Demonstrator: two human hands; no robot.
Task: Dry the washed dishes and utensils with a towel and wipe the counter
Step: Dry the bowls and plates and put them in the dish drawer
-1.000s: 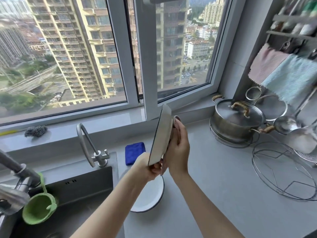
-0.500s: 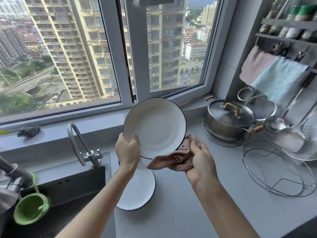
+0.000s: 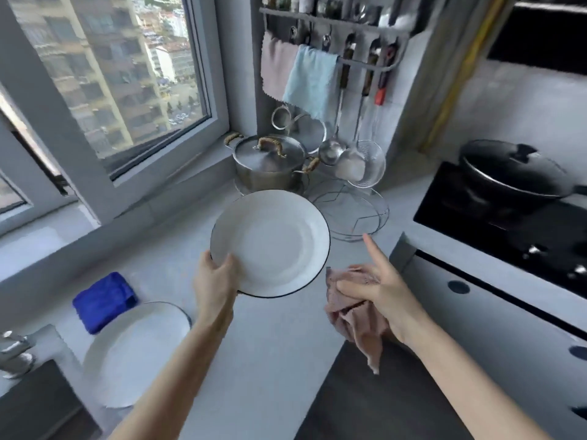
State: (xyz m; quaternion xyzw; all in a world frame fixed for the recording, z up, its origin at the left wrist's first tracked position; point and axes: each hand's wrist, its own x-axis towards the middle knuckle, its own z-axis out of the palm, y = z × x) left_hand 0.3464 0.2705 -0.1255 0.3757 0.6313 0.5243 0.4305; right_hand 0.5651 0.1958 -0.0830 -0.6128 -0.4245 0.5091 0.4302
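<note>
My left hand grips the lower left rim of a white plate with a dark edge, held nearly flat above the grey counter. My right hand holds a crumpled pink towel just right of the plate, with the index finger stretched out toward the wire rack. The towel's tail hangs below that hand. A second white plate lies on the counter at the lower left, beside a folded blue cloth.
A lidded steel pot and a round wire rack stand behind the held plate. Cloths, ladles and a strainer hang from a wall rail. A black wok sits on the stove at right. The sink is at lower left.
The view has swung right toward the stove. The plate has gone from upright facing me to nearly flat and further right. The towel hand has come off the plate, index finger now extended.
</note>
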